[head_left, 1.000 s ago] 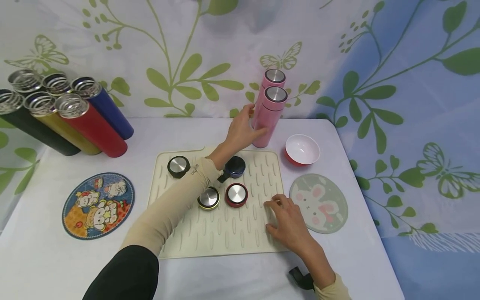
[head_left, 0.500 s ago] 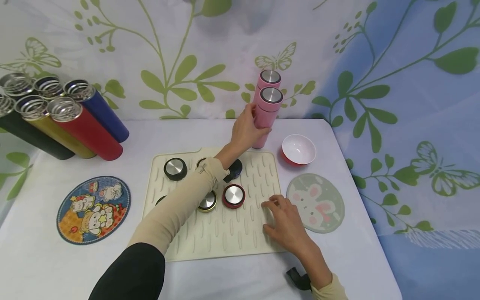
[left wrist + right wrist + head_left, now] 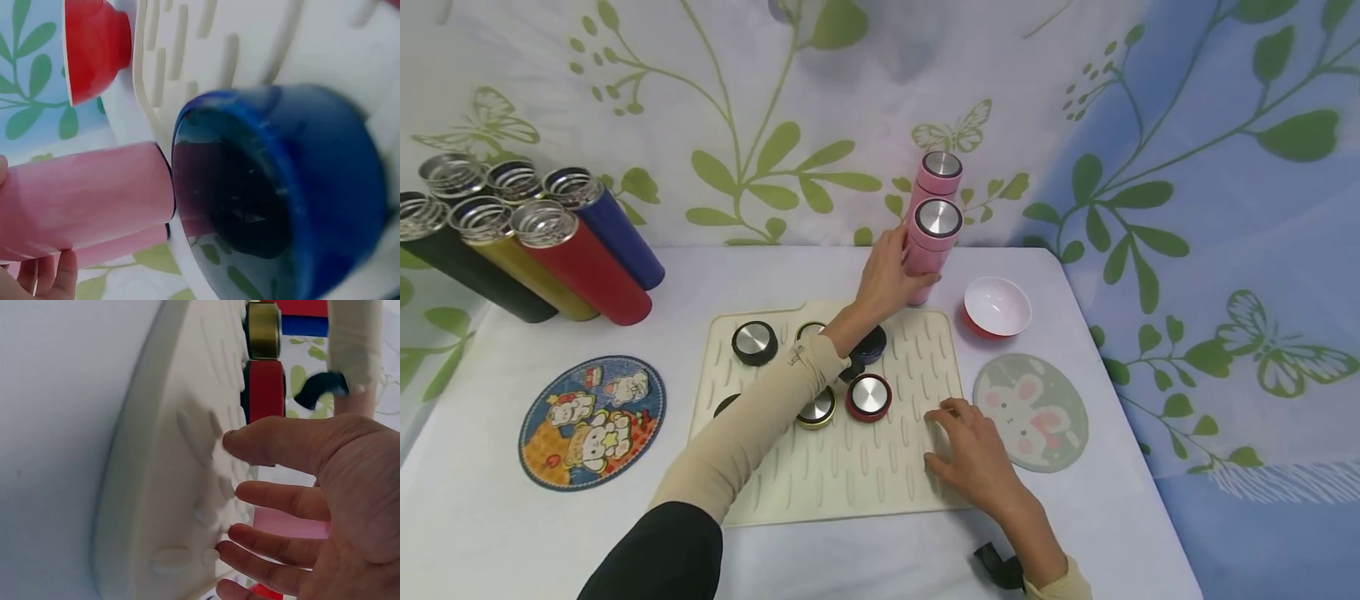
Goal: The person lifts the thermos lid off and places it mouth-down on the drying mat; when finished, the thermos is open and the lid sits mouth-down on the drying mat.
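My left hand (image 3: 883,275) grips the front pink thermos bottle (image 3: 927,250) round its side, thumb on the near side. In the left wrist view, fingertips (image 3: 65,269) show against this bottle (image 3: 94,194). A second pink thermos bottle (image 3: 942,164) stands just behind it, mostly hidden. Near the cream mat's right edge, my right hand (image 3: 973,450) rests with loosely bent fingers and holds nothing; its fingertips are at the mat (image 3: 850,492). On the mat are several bottle lids: black (image 3: 755,342), red (image 3: 868,397), gold (image 3: 816,410), blue (image 3: 871,346). My left sleeve partly hides others.
Several uncapped bottles stand at the back left, among them a red one (image 3: 587,271) and a blue one (image 3: 617,233). A red-and-white bowl (image 3: 997,306) sits right of the pink bottles. Round coasters lie left (image 3: 592,423) and right (image 3: 1032,412) of the mat.
My left hand has closed further round the front pink bottle, whose top has come slightly toward me, away from the rear one. The right hand stays put. The head view has shifted a little.
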`<state>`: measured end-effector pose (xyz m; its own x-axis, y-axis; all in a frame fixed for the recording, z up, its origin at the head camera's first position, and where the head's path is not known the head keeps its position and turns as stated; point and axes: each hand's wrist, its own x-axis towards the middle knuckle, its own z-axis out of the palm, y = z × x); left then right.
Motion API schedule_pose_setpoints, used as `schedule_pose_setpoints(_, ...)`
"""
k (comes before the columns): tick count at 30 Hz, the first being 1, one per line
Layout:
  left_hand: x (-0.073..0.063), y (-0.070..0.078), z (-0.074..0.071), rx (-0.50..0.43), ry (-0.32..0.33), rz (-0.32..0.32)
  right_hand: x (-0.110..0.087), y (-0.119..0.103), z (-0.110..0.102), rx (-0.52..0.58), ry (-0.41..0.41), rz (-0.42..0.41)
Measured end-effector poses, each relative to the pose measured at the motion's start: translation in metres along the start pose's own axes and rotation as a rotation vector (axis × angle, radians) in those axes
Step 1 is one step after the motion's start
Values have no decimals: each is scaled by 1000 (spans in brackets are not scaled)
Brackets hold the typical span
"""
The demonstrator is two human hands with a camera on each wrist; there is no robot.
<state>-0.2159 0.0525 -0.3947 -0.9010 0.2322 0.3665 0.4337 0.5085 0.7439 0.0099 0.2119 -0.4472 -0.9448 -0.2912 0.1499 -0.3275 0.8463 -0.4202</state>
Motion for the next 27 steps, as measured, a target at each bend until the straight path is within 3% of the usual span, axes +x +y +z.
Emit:
schedule_pose_setpoints(10,-33,25,-41,-145,195,250,3,-1,-18,125,-59,68)
schedule_pose_setpoints(14,-46,33,-57,-192,239,291,9,-3,-29,159,-56,61)
schedule_pose_setpoints(20,-71,40,-76,-351,222,229,17,-4,-45,235,-12,5)
schedule_pose_setpoints(23,-81,40,-83,-424,206,277,20,-4,-52,264,7,-11)
schedule_pose_setpoints(27,-97,35,-92,-424,189,356,24,-7,-59,284,32,-24)
